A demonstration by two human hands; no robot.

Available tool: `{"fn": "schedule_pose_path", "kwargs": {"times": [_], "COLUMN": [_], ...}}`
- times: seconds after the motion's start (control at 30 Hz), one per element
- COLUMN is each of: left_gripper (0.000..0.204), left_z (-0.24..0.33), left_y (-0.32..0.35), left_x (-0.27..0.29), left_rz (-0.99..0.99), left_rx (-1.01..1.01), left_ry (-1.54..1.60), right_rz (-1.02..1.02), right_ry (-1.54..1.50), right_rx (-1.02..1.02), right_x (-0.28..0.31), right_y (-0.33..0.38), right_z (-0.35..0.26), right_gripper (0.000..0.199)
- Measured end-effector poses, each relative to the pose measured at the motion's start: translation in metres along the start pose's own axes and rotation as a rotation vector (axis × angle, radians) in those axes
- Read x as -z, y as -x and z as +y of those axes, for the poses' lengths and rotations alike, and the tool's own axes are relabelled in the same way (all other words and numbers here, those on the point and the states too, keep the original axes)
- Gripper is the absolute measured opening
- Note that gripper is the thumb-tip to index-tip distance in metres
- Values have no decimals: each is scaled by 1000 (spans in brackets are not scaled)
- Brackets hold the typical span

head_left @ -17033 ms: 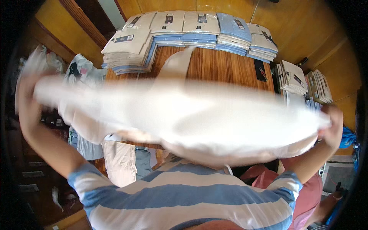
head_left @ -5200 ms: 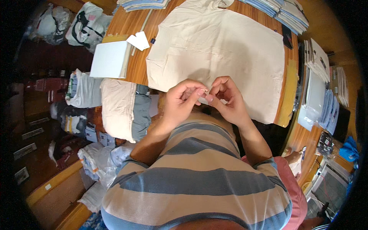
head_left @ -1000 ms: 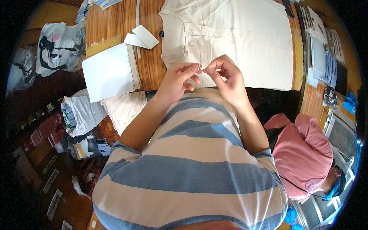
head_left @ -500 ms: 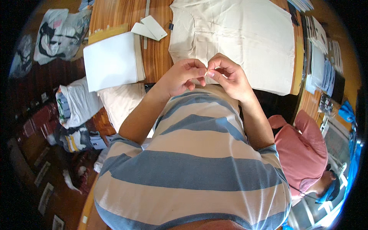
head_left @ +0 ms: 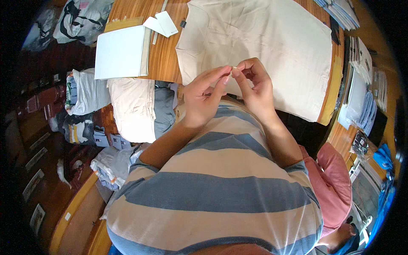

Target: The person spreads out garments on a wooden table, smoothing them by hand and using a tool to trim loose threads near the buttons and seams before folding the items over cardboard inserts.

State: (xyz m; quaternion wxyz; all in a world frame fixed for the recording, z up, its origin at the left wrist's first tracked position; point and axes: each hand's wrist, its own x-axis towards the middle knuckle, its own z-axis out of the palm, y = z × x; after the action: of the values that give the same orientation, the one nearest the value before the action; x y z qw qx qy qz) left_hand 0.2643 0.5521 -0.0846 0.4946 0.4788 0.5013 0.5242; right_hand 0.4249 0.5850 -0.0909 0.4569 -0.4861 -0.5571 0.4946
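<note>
My left hand and my right hand meet in front of my chest, fingertips pinched together on a tiny pale item too small to identify. Behind them a cream shirt lies spread flat on the wooden table, its lower edge just under my hands. I wear a blue and cream striped top.
A white flat box and white cards lie on the table's left part. Folded garments and bagged clothes pile up left of the table. Stacked packaged shirts sit at right. A person in a pink top is at lower right.
Over the last second my hands stay pinched together on the small item; the view has shifted slightly, with the table and box drifting lower in the picture.
</note>
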Motion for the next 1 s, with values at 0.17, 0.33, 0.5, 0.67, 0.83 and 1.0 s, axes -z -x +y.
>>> {"fn": "schedule_pose_path", "kwargs": {"times": [0.17,0.33,0.5,0.67,0.83,1.0], "left_gripper": [25,21,18,15,15,11], "left_z": [7,-3,1,4,3,-24], "left_y": [21,41,56,65,70,79], "left_x": [-36,-59,-74,-85,-90,-72], "left_rz": [29,3,-42,-97,-115,-158], "left_rx": [11,-6,-80,-108,133,525], "left_ry": [68,100,-16,-74,136,476], "right_rz": [-82,-195,-255,-236,-221,-388], "right_ry": [-2,33,95,98,220,289], "right_rx": [133,216,278,239,270,334], "right_x": [30,69,97,117,132,132], "right_y": [24,41,54,61,57,52], "right_z": [-9,-4,-7,-6,4,2], "right_gripper": [10,13,13,16,24,26]}}
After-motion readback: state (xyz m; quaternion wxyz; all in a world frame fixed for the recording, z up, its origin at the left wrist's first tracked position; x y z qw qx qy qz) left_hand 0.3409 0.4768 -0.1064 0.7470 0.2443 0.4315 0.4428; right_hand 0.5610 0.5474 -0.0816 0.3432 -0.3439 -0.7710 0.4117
